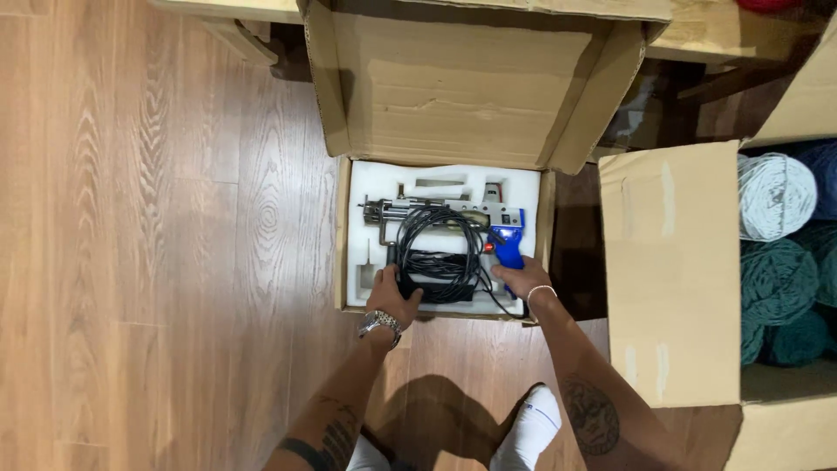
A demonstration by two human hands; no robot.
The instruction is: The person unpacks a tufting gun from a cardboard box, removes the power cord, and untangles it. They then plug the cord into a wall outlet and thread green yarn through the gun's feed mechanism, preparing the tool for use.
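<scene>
An open cardboard box (342, 235) on the wooden floor holds a white foam insert (370, 187). In the foam lies a metal tool with a blue handle (506, 244), and a coiled black cable (436, 249) rests on top of it. My left hand (391, 296), with a wristwatch, grips the black power adapter (408, 284) at the cable's near left end. My right hand (523, 279), with a thin bracelet, rests on the lower end of the blue handle.
The box's flaps (453, 87) stand open behind it. A second open cardboard box (671, 270) on the right holds several yarn balls (776, 279) in teal, blue and pale grey. Wooden furniture legs (240, 39) stand at the top. My white-socked feet (532, 427) are below.
</scene>
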